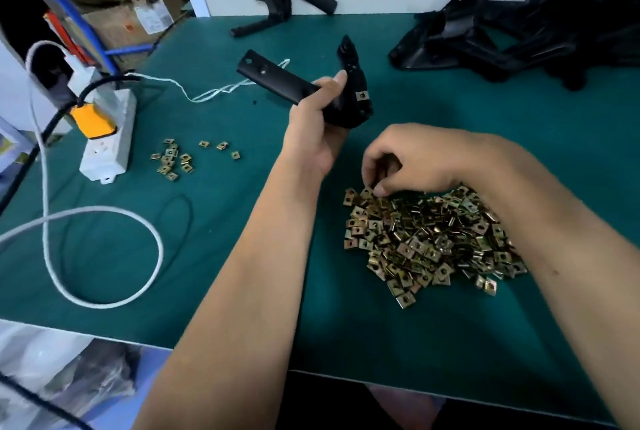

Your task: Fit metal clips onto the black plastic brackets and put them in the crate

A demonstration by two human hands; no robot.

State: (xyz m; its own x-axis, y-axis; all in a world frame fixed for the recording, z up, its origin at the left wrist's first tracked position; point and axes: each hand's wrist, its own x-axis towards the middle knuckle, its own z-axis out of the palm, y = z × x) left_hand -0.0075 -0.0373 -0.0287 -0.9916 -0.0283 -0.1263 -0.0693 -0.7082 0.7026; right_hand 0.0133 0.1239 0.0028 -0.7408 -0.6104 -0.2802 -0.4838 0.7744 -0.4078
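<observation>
2 bare hands work at a green mat point(221, 256) strewn with metal clips.

The mat covers a bench against a white wall; cardboard boxes point(117, 7) sit beyond its left edge, a power strip point(107, 138) and white cable point(104, 291) lie at left. The left hand point(311, 131) grasps a black bracket point(304, 90) off the mat, fingers curled round it, 1 clip point(361, 95) already fitted. The right hand point(412, 159) pinches into the clip pile point(429, 242), fingertips bent together. More brackets point(519, 38) lie heaped at far right.
</observation>
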